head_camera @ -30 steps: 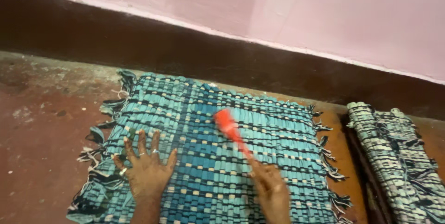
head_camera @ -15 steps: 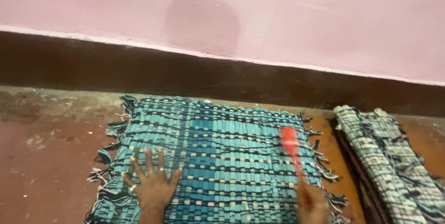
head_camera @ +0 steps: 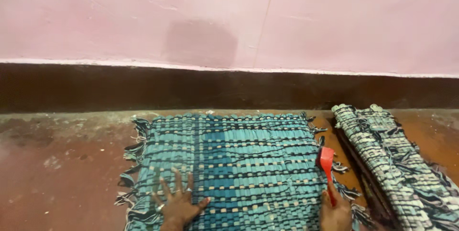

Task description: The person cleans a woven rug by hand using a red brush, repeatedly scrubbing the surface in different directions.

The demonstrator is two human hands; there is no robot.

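Observation:
A teal and blue woven mat (head_camera: 239, 159) with dark fringed edges lies flat on the reddish floor. My left hand (head_camera: 178, 204) presses flat on its near left part, fingers spread, rings on two fingers. My right hand (head_camera: 336, 214) at the bottom edge grips the handle of a red brush (head_camera: 327, 164). The brush head rests at the mat's right edge, beside the fringe.
A pile of folded pale green and dark woven mats (head_camera: 387, 159) lies to the right. A dark brown skirting band (head_camera: 191, 87) and a pink wall (head_camera: 239, 16) run behind. Bare stained floor (head_camera: 57, 164) stretches to the left.
The red brush has swept from the mat's middle across to its right edge. The view has tilted up and shifted, showing more wall. My left hand stays flat on the mat.

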